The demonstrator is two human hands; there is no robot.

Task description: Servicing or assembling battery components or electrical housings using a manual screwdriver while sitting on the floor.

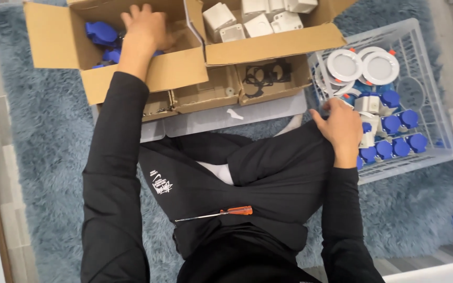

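Left hand point(145, 29): fingers spread open, reaching into cardboard box point(58, 39) among blue caps point(101, 34). Right hand point(342, 128): fingers curled, grip unclear, resting at white crate point(436, 131) edge. Step judged: picking a blue cap; closing fingers on one comes next. Screwdriver point(221, 213) lies on lap.

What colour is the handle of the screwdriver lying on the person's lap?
Orange-red, on the thin metal-shafted screwdriver; seen in the head view.
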